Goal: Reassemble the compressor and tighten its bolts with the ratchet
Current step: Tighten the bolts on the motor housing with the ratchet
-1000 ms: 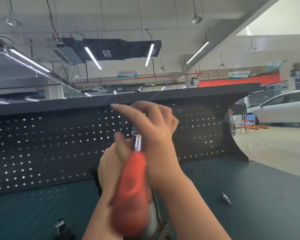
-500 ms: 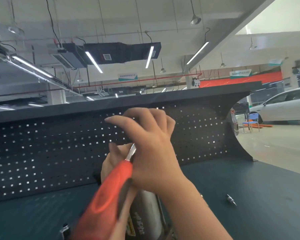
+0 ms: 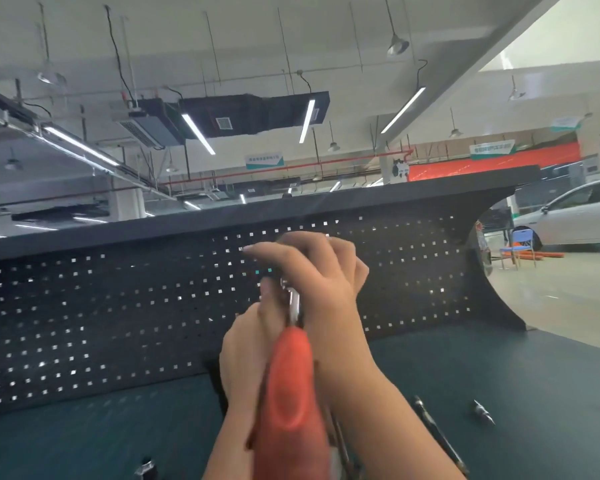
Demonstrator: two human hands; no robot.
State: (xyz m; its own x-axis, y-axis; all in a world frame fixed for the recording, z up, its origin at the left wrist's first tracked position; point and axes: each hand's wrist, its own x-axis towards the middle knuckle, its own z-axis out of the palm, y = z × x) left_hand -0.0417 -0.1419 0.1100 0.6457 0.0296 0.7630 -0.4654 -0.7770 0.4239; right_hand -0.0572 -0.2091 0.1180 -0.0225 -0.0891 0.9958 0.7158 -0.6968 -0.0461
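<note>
1. Swung back from the lower-left slant of half a second before, the ratchet (image 3: pixel 291 386) stood nearly end-on to the camera, its red grip blurred and large at bottom centre, its bright metal shank rising between the two hands.
2. Compressor: almost wholly hidden behind the hands and the red grip; only a sliver of metal showed beside the grip at the bottom edge. It sat on the bench directly in front of the person.
3. Right hand (image 3: pixel 319 282): cupped over the ratchet's head end, fingers curled down around it, index finger stretched out to the left. Whether the fingers gripped the head or only pressed on it could not be told.
4. Left hand (image 3: pixel 246 355): low and behind the red grip, thumb raised beside the shank. Its fingers were hidden, so their hold could not be told.
5. Workbench top (image 3: pixel 499 375): dark green, carrying a slim metal rod (image 3: pixel 437 434) just right of the right forearm, a small metal bit (image 3: pixel 482 412) further right, and a small metal-and-black part (image 3: pixel 146 467) at the bottom left.
6. Pegboard back panel (image 3: pixel 118 306): black, perforated, upright behind the hands.
7. Background: white car (image 3: pixel 575 216) and blue chair (image 3: pixel 520 244) at far right.
</note>
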